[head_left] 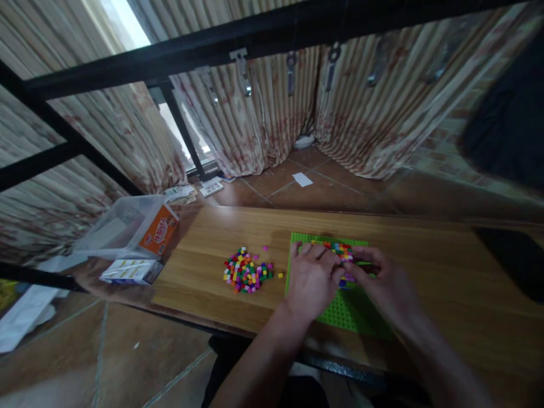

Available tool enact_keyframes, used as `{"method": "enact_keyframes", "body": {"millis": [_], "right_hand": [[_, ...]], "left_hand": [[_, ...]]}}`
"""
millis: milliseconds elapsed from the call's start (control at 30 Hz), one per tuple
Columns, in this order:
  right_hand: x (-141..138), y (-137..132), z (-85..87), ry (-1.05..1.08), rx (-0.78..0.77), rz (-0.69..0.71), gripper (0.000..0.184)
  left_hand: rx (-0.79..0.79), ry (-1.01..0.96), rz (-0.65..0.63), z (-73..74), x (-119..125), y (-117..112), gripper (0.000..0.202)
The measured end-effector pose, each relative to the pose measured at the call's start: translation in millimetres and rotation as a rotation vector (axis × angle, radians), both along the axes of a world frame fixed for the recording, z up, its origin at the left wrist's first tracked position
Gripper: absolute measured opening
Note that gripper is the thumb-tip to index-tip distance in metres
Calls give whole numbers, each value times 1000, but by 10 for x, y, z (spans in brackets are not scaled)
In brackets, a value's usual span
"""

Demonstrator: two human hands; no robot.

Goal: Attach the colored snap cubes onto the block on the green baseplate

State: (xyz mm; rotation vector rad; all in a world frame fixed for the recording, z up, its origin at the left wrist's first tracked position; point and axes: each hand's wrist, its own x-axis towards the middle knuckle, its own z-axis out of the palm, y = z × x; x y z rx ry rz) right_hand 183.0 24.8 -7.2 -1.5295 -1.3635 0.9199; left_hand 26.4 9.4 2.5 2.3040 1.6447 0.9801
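Note:
A green studded baseplate (pixel 340 319) lies on the wooden table, with small multicoloured toy bricks (pixel 342 249) set in a close patch on its far half. My left hand (pixel 313 277) rests over the left side of that patch, fingers bent and thumb drawn in towards the index finger; anything between them is hidden. At the right end of the patch, my right hand (pixel 385 277) has thumb and fingers closed in a pinch against the bricks. What it pinches is too small to make out. Left of the plate is a pile of loose toy bricks (pixel 246 271), a few lying apart.
A clear plastic bin (pixel 106 226) with an orange box (pixel 159 231) stands past the table's left end, a white and blue carton (pixel 131 272) beside it. A dark flat object (pixel 510 258) lies at the right. A black metal bar (pixel 191 50) with hanging clips crosses above.

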Motion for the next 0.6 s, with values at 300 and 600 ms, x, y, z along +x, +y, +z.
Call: {"method": "enact_keyframes", "body": {"millis": [300,600], "right_hand": [[2,16,5,-101,33,41,36],[-6,-36,-13,-67,-8,17,40]], "left_hand": [[-1,29,-28,2,-6,-8,11],[5,-100,10,29,-156,-33,13]]}}
